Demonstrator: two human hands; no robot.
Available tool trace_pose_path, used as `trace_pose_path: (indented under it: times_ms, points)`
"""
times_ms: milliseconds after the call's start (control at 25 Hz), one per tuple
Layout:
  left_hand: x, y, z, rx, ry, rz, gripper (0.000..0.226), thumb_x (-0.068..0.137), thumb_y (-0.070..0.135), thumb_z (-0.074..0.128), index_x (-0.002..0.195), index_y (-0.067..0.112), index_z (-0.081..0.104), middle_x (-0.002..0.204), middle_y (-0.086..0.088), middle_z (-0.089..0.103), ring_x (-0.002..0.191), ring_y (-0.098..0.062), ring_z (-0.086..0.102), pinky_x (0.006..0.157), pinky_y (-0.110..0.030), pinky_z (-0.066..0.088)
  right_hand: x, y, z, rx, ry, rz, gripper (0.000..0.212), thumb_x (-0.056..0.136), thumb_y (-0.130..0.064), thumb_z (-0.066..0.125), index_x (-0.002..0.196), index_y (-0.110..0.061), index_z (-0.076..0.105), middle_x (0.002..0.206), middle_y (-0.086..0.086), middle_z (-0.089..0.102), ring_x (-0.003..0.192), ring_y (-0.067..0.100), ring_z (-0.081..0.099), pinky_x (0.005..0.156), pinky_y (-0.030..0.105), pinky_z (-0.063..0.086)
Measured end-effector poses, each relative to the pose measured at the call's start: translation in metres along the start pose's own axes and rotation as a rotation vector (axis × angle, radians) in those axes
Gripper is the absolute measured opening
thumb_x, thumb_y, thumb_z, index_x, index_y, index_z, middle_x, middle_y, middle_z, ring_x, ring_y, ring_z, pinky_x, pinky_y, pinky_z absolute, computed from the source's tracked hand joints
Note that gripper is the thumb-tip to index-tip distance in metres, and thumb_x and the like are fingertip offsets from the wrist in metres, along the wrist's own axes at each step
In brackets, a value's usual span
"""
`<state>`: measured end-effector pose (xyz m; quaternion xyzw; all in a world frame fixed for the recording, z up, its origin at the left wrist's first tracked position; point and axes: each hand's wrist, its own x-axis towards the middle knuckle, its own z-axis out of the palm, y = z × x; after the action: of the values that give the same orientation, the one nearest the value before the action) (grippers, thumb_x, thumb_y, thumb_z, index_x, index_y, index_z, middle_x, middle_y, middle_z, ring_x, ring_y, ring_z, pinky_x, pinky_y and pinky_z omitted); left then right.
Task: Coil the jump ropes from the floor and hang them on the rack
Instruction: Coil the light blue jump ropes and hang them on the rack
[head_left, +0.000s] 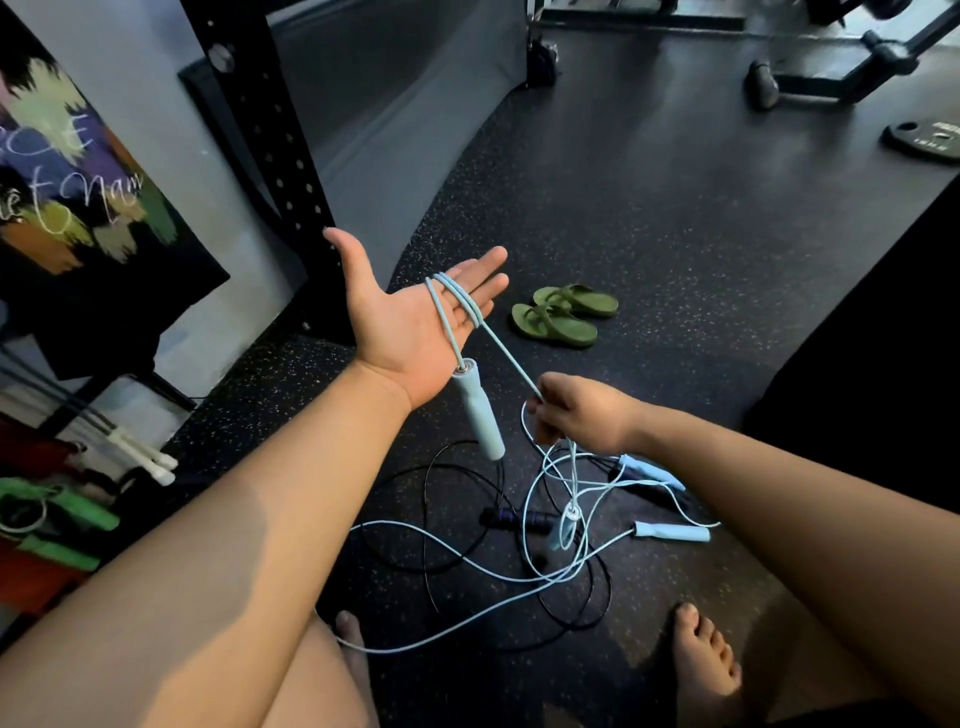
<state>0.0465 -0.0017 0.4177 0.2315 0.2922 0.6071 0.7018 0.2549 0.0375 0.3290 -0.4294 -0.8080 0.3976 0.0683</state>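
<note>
Both bare forearms fill the lower part of the view, and under them a bare foot (706, 660) stands on the dark rubber floor (649, 234). The left hand (410, 317) is held palm up, fingers straight and close together, thumb spread away. It grips nothing; it only carries. About three turns of the pale blue jump rope (460, 299) lie across its fingers, and one handle (478, 410) hangs down from the heel of the palm. From the fingers the cord runs tight to the right hand (582, 413), which pinches it between curled fingers, just beside the hanging handle. Below that hand the rest of the cord falls to the floor, where it lies crossed with a black jump rope (511, 518) and, it seems, a second pale blue one.

The step in hand appears to be the winding, and most of the cord is not yet coiled. To do it well, the right hand should probably let the cord slide through the pinch and lay each new turn beside the last one, equal in length, with gentle tension only. The tangle below is the risk: a hard pull may drag the black rope up too, so the crossings are better shaken loose first. The left fingers could curl a little, otherwise the turns may slip off the tips.

The perforated black rack upright (270, 130) stands near on the left, behind the raised hand. Green sandals (563, 314) lie further out on the floor.
</note>
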Motion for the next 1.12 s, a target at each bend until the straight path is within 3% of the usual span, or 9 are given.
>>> trace_pose_path:
  times_ms: [240,360,440,560,720,840,960,1040,1120]
  points:
    - [0.006,0.001,-0.004,0.1,0.091,0.034,0.131,0.071,0.099,0.005,0.136,-0.004,0.053,0.139,-0.018,0.062,0.138,-0.032,0.049,0.124,-0.042,0.022,-0.009,-0.029,-0.011,-0.127,0.076,-0.281,0.024,0.106,-0.027,0.045,0.122,-0.02,0.062,0.071,-0.013,0.06,0.062,-0.003,0.056,0.063,0.009,0.041]
    - [0.006,0.002,-0.004,0.067,0.143,0.056,0.124,0.072,0.099,0.013,0.113,-0.003,0.071,0.118,-0.015,0.071,0.123,-0.035,0.062,0.119,-0.041,0.033,-0.011,-0.034,-0.013,-0.21,0.025,-0.313,0.022,0.106,-0.022,0.045,0.117,-0.018,0.063,0.067,-0.024,0.049,0.065,-0.013,0.053,0.063,0.007,0.037]
    - [0.005,0.003,-0.003,0.053,0.162,0.059,0.126,0.07,0.101,0.018,0.115,-0.007,0.067,0.097,-0.011,0.068,0.105,-0.035,0.068,0.116,-0.041,0.038,-0.009,-0.029,-0.012,-0.25,-0.003,-0.262,0.017,0.105,-0.023,0.044,0.099,-0.019,0.059,0.069,-0.015,0.053,0.065,-0.001,0.053,0.066,0.02,0.04]
    - [-0.002,0.005,0.001,0.04,0.12,0.027,0.138,0.068,0.102,0.018,0.13,-0.015,0.056,0.074,-0.002,0.057,0.08,-0.027,0.066,0.108,-0.036,0.045,-0.002,-0.015,-0.014,-0.35,0.066,-0.119,0.022,0.103,-0.024,0.043,0.102,-0.011,0.061,0.086,0.005,0.068,0.08,0.023,0.062,0.075,0.039,0.049]
    - [-0.011,0.004,0.015,0.032,-0.061,-0.146,0.135,0.061,0.105,0.016,0.114,-0.008,0.068,0.054,0.007,0.04,0.054,-0.016,0.048,0.07,-0.029,0.049,0.003,-0.002,-0.025,-0.391,0.245,0.014,0.024,0.101,-0.021,0.043,0.094,-0.007,0.061,0.088,0.014,0.069,0.086,0.037,0.063,0.07,0.04,0.048]
    - [-0.019,-0.005,0.024,0.122,-0.242,-0.307,0.128,0.055,0.106,0.007,0.096,0.001,0.069,0.043,0.008,0.039,0.045,-0.014,0.044,0.068,-0.03,0.044,0.007,0.004,-0.034,-0.385,0.347,0.081,0.024,0.1,-0.019,0.044,0.101,-0.007,0.065,0.095,0.018,0.07,0.09,0.039,0.063,0.07,0.038,0.043]
    - [-0.024,-0.014,0.031,0.127,-0.301,-0.348,0.118,0.053,0.106,0.006,0.084,0.006,0.061,0.042,0.007,0.043,0.045,-0.016,0.05,0.067,-0.032,0.049,0.009,0.004,-0.033,-0.368,0.341,0.127,0.025,0.099,-0.021,0.044,0.102,-0.011,0.067,0.095,0.016,0.071,0.09,0.037,0.064,0.07,0.037,0.045]
    - [-0.023,-0.014,0.031,0.033,-0.187,-0.279,0.112,0.056,0.106,0.015,0.082,0.006,0.06,0.05,0.002,0.051,0.052,-0.021,0.055,0.066,-0.032,0.054,0.009,0.003,-0.028,-0.36,0.283,0.149,0.022,0.098,-0.018,0.044,0.092,-0.01,0.064,0.087,0.014,0.069,0.083,0.035,0.064,0.064,0.035,0.043]
    - [-0.018,-0.009,0.025,-0.077,-0.094,-0.154,0.113,0.061,0.105,0.022,0.091,0.004,0.065,0.071,-0.005,0.066,0.071,-0.027,0.064,0.08,-0.035,0.055,0.007,0.0,-0.021,-0.356,0.202,0.135,0.02,0.097,-0.016,0.045,0.083,-0.009,0.057,0.079,0.01,0.065,0.076,0.032,0.06,0.062,0.034,0.041]
